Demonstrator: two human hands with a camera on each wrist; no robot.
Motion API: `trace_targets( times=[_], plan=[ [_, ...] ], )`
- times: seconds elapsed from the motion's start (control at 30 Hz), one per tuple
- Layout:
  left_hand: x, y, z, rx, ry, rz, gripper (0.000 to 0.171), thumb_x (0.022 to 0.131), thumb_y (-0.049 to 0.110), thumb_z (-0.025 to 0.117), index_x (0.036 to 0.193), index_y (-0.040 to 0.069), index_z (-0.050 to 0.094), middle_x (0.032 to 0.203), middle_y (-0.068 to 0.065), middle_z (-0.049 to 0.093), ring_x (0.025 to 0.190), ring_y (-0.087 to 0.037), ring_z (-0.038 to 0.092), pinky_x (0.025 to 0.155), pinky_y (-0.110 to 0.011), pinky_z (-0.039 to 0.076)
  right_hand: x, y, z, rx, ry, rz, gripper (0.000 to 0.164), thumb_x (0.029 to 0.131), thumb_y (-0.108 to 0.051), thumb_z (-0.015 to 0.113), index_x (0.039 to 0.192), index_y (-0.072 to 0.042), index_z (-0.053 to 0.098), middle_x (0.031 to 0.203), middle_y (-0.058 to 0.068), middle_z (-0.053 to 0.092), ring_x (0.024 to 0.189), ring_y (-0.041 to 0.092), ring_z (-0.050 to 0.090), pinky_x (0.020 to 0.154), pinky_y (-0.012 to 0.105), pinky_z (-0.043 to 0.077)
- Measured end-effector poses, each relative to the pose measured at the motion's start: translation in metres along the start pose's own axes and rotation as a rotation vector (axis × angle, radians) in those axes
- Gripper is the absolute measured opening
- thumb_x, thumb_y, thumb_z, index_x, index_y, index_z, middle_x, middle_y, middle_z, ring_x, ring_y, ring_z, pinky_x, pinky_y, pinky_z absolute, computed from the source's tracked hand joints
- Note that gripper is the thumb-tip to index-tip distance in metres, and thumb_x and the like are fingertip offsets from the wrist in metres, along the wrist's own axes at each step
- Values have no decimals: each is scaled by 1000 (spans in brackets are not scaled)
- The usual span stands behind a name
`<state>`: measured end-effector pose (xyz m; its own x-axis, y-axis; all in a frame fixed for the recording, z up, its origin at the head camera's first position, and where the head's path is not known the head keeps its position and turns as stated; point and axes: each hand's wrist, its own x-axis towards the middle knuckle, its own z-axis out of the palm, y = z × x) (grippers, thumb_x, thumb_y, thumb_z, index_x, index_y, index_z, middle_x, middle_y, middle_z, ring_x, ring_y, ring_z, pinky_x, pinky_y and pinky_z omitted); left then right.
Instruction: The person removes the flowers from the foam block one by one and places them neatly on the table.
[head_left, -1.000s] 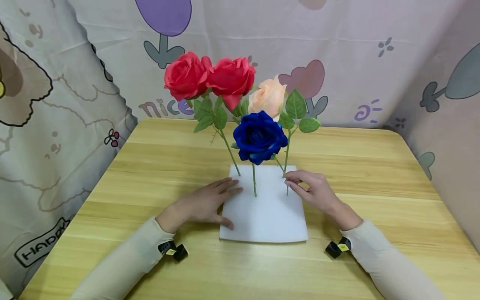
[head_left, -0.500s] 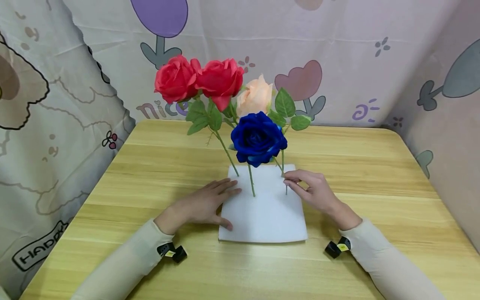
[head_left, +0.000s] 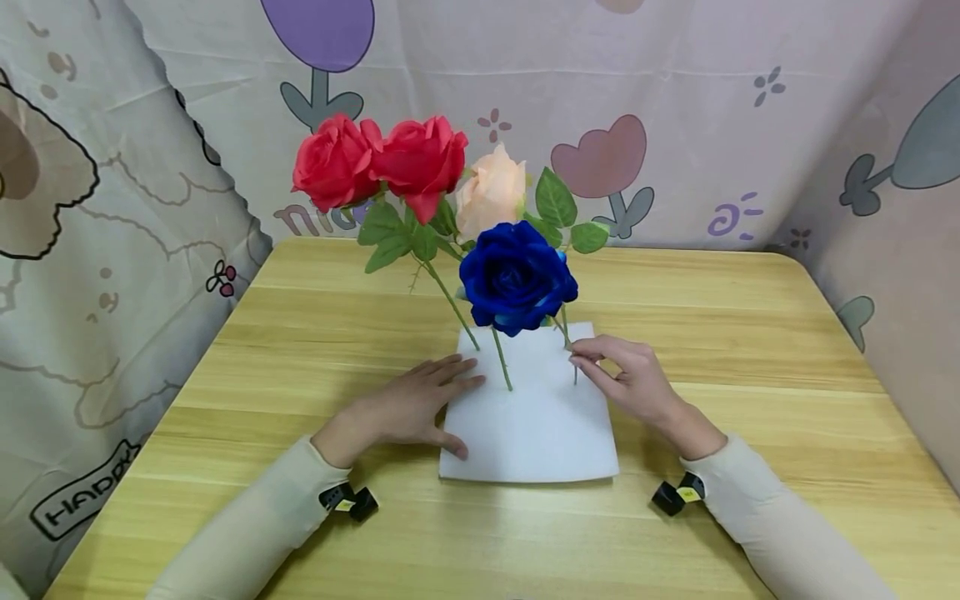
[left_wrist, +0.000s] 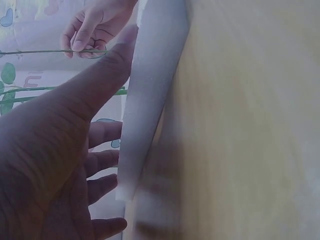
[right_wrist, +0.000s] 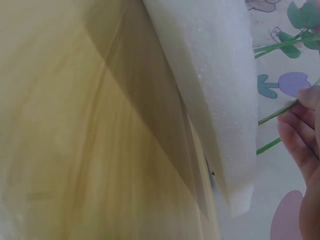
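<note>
A white foam block [head_left: 536, 433] lies on the table, with several green stems standing up from it. My left hand [head_left: 405, 412] rests on the block's left edge, fingers spread and thumb at the near corner; the left wrist view shows the same straight fingers. At the block's right side my right hand [head_left: 630, 383] pinches a green stem [right_wrist: 277, 114] between thumb and fingers. Which bloom this stem bears is unclear. Above the block are a blue rose [head_left: 517, 279], a peach rose [head_left: 489, 196] and two red roses [head_left: 420, 162], leaning left. The blue rose hides parts of the stems.
The wooden table [head_left: 750, 350] extends around the block on all sides. A printed cloth [head_left: 690, 83] hangs behind and at both sides. Green leaves [head_left: 557, 198] stand out to the right of the peach rose.
The red roses, the peach rose and the leaves have swung left, and the middle stem leans further left. The blue rose has barely shifted. Both hands stay nearly where they were.
</note>
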<state>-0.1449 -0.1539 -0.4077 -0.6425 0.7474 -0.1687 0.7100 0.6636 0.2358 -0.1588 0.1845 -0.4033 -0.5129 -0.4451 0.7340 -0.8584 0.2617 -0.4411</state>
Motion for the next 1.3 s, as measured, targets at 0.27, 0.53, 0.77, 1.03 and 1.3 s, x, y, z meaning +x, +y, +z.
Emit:
trace_targets(
  times=[0.27, 0.53, 0.77, 1.03, 1.3],
  plan=[
    [1, 0, -1, 7, -33, -9, 109, 73, 85, 49, 157, 20, 25, 163, -5, 13, 149, -26, 7, 118, -46, 17, 2, -2, 3, -3, 42, -24, 30, 76, 17, 72, 101, 1, 72, 91, 14, 72, 79, 21, 70, 75, 18, 55],
    [3, 1, -3, 8, -41, -19, 109, 73, 86, 49, 157, 21, 25, 163, -5, 11, 149, -26, 6, 118, -46, 18, 1, 0, 3, 45, 90, 33, 19, 81, 12, 70, 98, 3, 72, 89, 13, 72, 80, 17, 69, 73, 15, 53],
    [1, 8, -8, 58, -32, -11, 105, 74, 83, 51, 155, 19, 30, 161, -7, 21, 148, -28, 15, 117, -45, 20, -2, 2, 4, 53, 82, 42, 17, 82, 11, 70, 98, 4, 71, 89, 14, 72, 79, 17, 69, 73, 16, 54],
    [3, 26, -18, 132, 50, 155, 84, 80, 77, 49, 143, 21, 52, 145, -7, 45, 135, -30, 40, 110, -43, 37, -5, 3, 2, 30, 78, 61, 30, 74, 21, 71, 98, 3, 71, 91, 11, 72, 79, 16, 68, 73, 15, 54],
    [11, 33, -6, 123, -30, 138, 82, 80, 76, 52, 149, 32, 43, 155, -10, 33, 141, -33, 30, 114, -47, 28, -11, 8, 4, 61, 69, 47, 25, 76, 18, 71, 97, 4, 71, 90, 10, 72, 80, 14, 68, 73, 17, 55]
  ],
)
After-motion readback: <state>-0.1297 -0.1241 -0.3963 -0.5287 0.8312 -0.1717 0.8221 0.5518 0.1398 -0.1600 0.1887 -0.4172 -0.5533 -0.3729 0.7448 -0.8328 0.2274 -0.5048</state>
